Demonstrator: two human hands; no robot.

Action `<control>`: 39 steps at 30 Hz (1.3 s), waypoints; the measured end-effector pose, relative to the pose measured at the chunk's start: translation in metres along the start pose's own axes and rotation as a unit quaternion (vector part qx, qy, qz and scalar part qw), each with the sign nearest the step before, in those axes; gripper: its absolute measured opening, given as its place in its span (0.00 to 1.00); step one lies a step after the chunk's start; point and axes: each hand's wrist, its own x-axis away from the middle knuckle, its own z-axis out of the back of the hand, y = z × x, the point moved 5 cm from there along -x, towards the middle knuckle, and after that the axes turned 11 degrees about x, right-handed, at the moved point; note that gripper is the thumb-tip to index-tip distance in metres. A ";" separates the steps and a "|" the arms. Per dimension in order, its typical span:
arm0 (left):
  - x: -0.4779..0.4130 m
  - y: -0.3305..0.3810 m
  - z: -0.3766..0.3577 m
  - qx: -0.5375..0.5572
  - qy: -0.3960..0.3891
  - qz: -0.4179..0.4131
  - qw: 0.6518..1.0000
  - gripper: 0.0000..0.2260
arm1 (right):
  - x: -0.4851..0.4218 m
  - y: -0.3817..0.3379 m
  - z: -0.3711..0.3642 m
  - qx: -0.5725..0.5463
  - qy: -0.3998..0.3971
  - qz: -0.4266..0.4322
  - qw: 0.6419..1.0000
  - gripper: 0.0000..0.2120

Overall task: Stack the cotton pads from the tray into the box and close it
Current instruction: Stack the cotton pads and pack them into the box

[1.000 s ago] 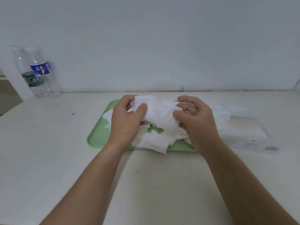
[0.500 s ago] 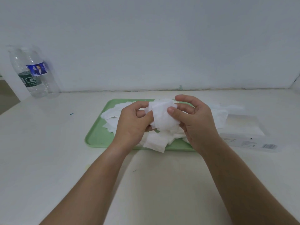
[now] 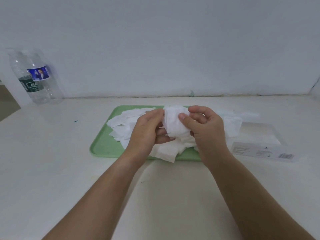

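Note:
A small stack of white cotton pads (image 3: pixel 174 121) is held upright above the green tray (image 3: pixel 103 146), pinched from both sides. My left hand (image 3: pixel 147 132) presses its left edge and my right hand (image 3: pixel 206 129) grips its right side, thumb across the front. More loose pads (image 3: pixel 126 122) lie scattered over the tray, and one (image 3: pixel 166 154) hangs over the tray's front rim. The clear plastic box (image 3: pixel 259 141) lies to the right of the tray with some pads behind it; I cannot tell what is inside it.
Two clear plastic bottles (image 3: pixel 37 78) stand at the back left against the white wall. The white tabletop (image 3: pixel 52 161) stretches in front of and to the left of the tray.
Both hands have drawn together and squared the gathered pads into a tighter upright stack. The left hand moved right against the stack's edge.

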 end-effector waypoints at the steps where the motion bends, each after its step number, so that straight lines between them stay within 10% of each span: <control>1: 0.001 0.001 -0.001 -0.001 -0.003 0.002 1.000 0.13 | 0.000 -0.001 0.000 0.023 0.008 0.012 1.000 0.13; 13: -0.018 0.070 0.063 -0.083 0.147 -0.125 0.978 0.08 | -0.011 -0.013 -0.026 0.216 -0.074 0.007 0.974 0.05; 28: -0.008 0.048 0.112 -0.071 0.146 -0.124 0.979 0.06 | -0.024 0.008 -0.102 0.596 -0.174 0.166 0.766 0.17; 39: -0.008 0.044 0.107 -0.073 0.139 -0.109 0.982 0.07 | -0.029 -0.008 -0.053 0.091 -0.055 0.043 0.993 0.03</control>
